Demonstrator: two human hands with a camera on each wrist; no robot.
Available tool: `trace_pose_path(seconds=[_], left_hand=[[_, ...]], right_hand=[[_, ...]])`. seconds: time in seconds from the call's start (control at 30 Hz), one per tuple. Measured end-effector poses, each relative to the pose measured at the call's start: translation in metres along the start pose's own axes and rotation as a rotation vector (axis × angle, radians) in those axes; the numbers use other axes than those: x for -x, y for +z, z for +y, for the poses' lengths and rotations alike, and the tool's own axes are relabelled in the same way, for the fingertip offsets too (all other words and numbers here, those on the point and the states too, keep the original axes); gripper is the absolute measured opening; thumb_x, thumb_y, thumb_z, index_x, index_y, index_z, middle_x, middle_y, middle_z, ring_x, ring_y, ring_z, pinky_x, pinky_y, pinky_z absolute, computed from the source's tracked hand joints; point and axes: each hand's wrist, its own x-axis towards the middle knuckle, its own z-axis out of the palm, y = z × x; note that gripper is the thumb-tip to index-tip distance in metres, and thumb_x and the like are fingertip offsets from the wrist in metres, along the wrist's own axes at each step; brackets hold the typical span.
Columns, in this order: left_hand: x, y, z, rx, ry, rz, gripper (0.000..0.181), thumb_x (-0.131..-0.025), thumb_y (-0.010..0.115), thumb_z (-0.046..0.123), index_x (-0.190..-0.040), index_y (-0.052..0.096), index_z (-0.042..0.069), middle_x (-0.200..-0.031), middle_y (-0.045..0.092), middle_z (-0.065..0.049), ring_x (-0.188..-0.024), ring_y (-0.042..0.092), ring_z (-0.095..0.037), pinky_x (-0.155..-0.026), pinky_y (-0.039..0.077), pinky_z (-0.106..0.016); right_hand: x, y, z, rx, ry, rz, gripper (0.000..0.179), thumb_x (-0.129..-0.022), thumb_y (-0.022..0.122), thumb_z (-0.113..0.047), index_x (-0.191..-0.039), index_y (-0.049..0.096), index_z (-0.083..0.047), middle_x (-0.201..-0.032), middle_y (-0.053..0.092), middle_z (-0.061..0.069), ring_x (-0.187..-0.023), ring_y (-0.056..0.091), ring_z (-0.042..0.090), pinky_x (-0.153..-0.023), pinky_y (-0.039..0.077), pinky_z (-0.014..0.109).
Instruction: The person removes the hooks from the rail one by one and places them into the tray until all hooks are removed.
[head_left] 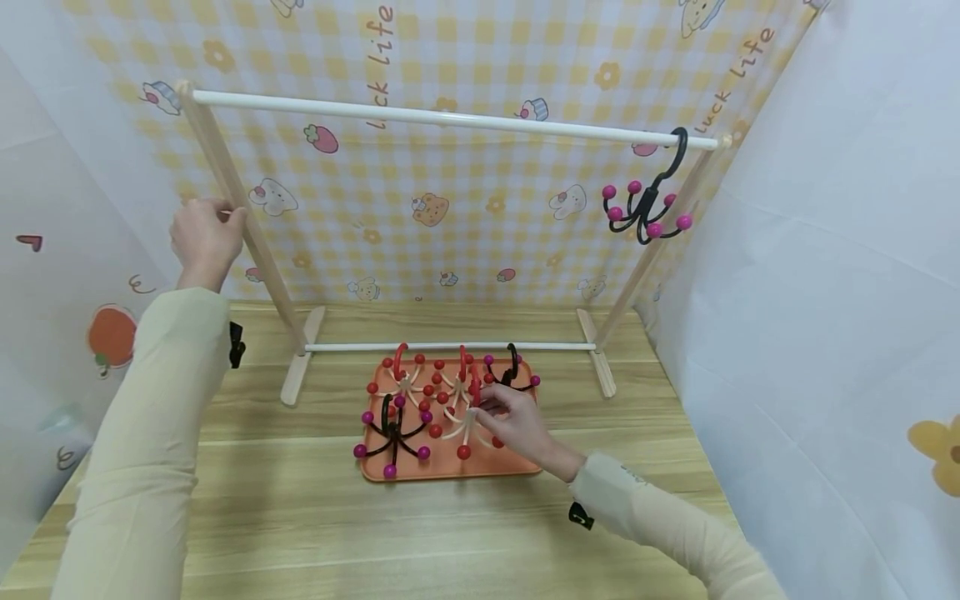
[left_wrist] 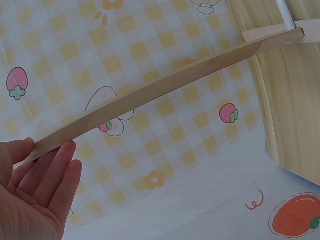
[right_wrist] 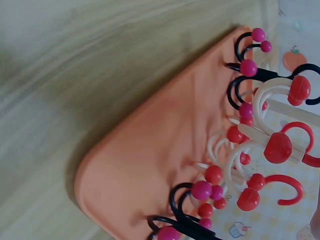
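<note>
My left hand (head_left: 206,237) grips the left wooden post (left_wrist: 150,97) of a rack, thumb on one side and fingers on the other. With its fingertips my right hand (head_left: 517,423) pinches a white hanger with red balls (head_left: 470,421) near its red hook; in the right wrist view the white hanger (right_wrist: 277,147) stands over the orange tray (right_wrist: 145,135). Also on that tray are two more white hangers with red hooks, one at back left (head_left: 405,383), and two black hangers with magenta balls, one at front left (head_left: 393,432).
The rack's white top bar (head_left: 450,119) runs between both posts, and a black hanger with magenta balls (head_left: 647,204) hangs at its right end. A lower white bar (head_left: 450,345) passes just behind the tray. All this stands on a wood-grain table (head_left: 300,517) before a checked backdrop.
</note>
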Motion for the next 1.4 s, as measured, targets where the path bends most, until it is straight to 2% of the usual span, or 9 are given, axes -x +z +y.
trace_pose_path(seconds=[0.13, 0.37, 0.47, 0.7, 0.77, 0.93, 1.1, 1.23, 1.4], left_hand=[[0.000, 0.000, 0.000, -0.008, 0.003, 0.000, 0.042, -0.093, 0.037, 0.027, -0.120, 0.052, -0.002, -0.111, 0.054, -0.023, -0.102, 0.047, -0.039, -0.076, 0.035, -0.047], [-0.001, 0.000, 0.000, 0.000, 0.005, -0.004, 0.042, -0.094, 0.037, 0.027, -0.120, 0.051, -0.002, -0.112, 0.054, -0.023, -0.102, 0.047, -0.039, -0.079, 0.034, -0.047], [-0.001, 0.000, -0.001, 0.005, 0.002, -0.009, 0.043, -0.094, 0.036, 0.028, -0.120, 0.051, -0.002, -0.112, 0.054, -0.023, -0.102, 0.046, -0.039, -0.079, 0.034, -0.047], [0.000, 0.000, -0.001, 0.008, -0.009, -0.013, 0.042, -0.094, 0.037, 0.028, -0.121, 0.051, -0.001, -0.114, 0.053, -0.023, -0.103, 0.046, -0.039, -0.081, 0.033, -0.047], [0.000, 0.000, 0.000, 0.008, -0.008, -0.014, 0.042, -0.094, 0.037, 0.028, -0.121, 0.051, -0.001, -0.114, 0.053, -0.023, -0.102, 0.047, -0.039, -0.080, 0.033, -0.047], [0.000, 0.000, 0.000, 0.008, -0.002, -0.011, 0.042, -0.094, 0.037, 0.027, -0.120, 0.051, -0.002, -0.113, 0.053, -0.023, -0.101, 0.047, -0.039, -0.079, 0.034, -0.047], [0.000, 0.000, 0.000, 0.008, 0.000, -0.007, 0.042, -0.094, 0.037, 0.028, -0.120, 0.051, -0.001, -0.113, 0.054, -0.023, -0.102, 0.047, -0.039, -0.081, 0.033, -0.047], [0.000, 0.000, 0.000, 0.005, 0.003, -0.002, 0.042, -0.094, 0.037, 0.027, -0.120, 0.052, -0.001, -0.112, 0.054, -0.024, -0.101, 0.048, -0.039, -0.080, 0.034, -0.047], [0.000, 0.001, -0.001, 0.006, -0.006, -0.001, 0.043, -0.094, 0.037, 0.028, -0.121, 0.051, -0.001, -0.112, 0.054, -0.024, -0.097, 0.051, -0.038, -0.075, 0.036, -0.046]], right_hand=[[0.003, 0.007, 0.005, -0.005, 0.013, -0.007, 0.012, -0.078, 0.061, 0.009, -0.089, 0.058, 0.009, -0.084, 0.061, 0.016, -0.071, 0.060, 0.023, -0.064, 0.049, 0.027], [0.011, 0.026, 0.049, 0.031, -0.004, 0.019, 0.012, -0.080, 0.063, -0.004, -0.091, 0.059, 0.000, -0.085, 0.062, 0.006, -0.073, 0.060, 0.011, -0.064, 0.048, 0.021], [0.011, 0.030, 0.046, 0.031, 0.009, 0.018, 0.012, -0.079, 0.063, 0.001, -0.090, 0.059, 0.003, -0.085, 0.061, 0.009, -0.073, 0.060, 0.016, -0.063, 0.049, 0.024], [0.009, 0.033, 0.024, 0.037, -0.003, 0.033, 0.010, -0.077, 0.063, 0.007, -0.085, 0.057, 0.007, -0.080, 0.061, 0.016, -0.070, 0.061, 0.023, -0.062, 0.049, 0.028], [0.010, 0.035, 0.026, 0.036, -0.028, 0.046, 0.010, -0.076, 0.063, 0.008, -0.084, 0.057, 0.008, -0.079, 0.060, 0.016, -0.069, 0.061, 0.023, -0.062, 0.050, 0.028], [0.016, 0.044, 0.050, 0.049, -0.084, 0.061, 0.013, -0.074, 0.065, 0.007, -0.085, 0.058, 0.006, -0.079, 0.061, 0.012, -0.068, 0.060, 0.019, -0.060, 0.049, 0.024], [0.021, 0.049, 0.065, 0.070, -0.054, 0.042, 0.014, -0.076, 0.066, 0.002, -0.088, 0.059, 0.002, -0.083, 0.061, 0.006, -0.072, 0.059, 0.011, -0.063, 0.048, 0.020], [0.023, 0.051, 0.066, 0.084, -0.032, 0.042, 0.013, -0.077, 0.066, -0.001, -0.087, 0.059, -0.002, -0.083, 0.060, 0.000, -0.074, 0.058, 0.005, -0.064, 0.047, 0.017], [0.024, 0.050, 0.064, 0.107, -0.009, 0.036, 0.014, -0.076, 0.067, -0.002, -0.088, 0.060, -0.002, -0.083, 0.059, 0.000, -0.073, 0.058, 0.005, -0.062, 0.046, 0.015]])
